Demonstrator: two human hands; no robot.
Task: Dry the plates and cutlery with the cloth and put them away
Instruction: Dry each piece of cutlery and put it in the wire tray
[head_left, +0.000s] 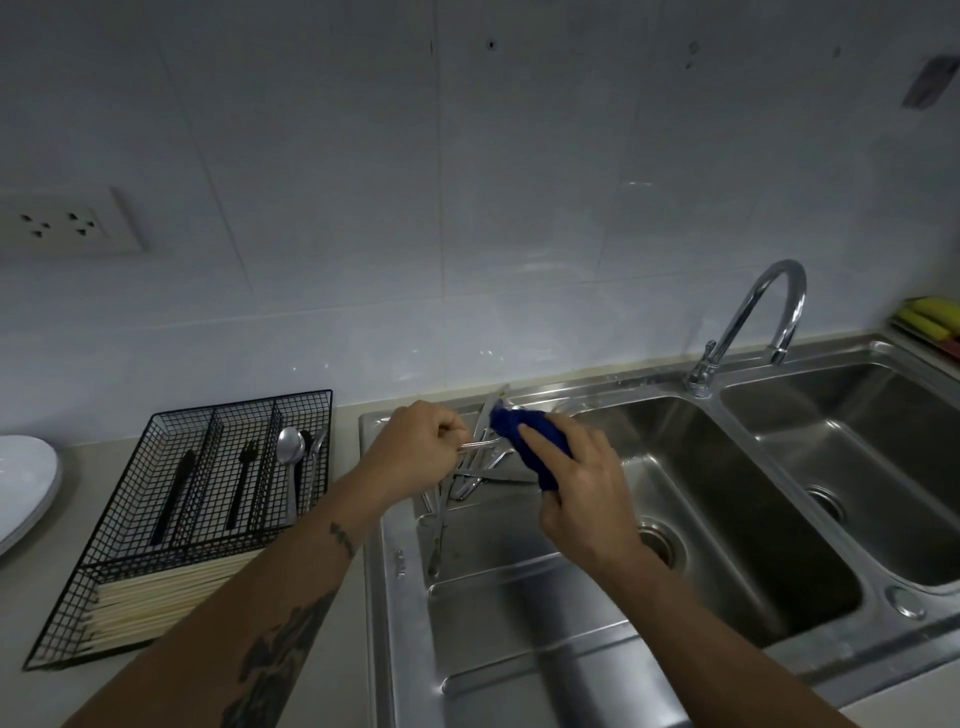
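Observation:
My left hand (415, 449) pinches the handle of a metal piece of cutlery (480, 443) over the sink's left drainer. My right hand (576, 480) grips a dark blue cloth (524, 441) wrapped round the far end of that piece, so its head is hidden. Below the hands several more metal cutlery pieces (467, 480) lie at the drainer's back. A black wire cutlery tray (208, 514) sits on the counter to the left, holding a spoon (289, 457), black-handled pieces and pale chopsticks (171, 597). White plates (23, 483) are stacked at the far left edge.
The steel double sink (727, 493) fills the right half, with a curved tap (753, 317) at its back. Yellow and green sponges (930, 319) lie at the far right. A wall socket (67, 221) is on the tiled wall at left.

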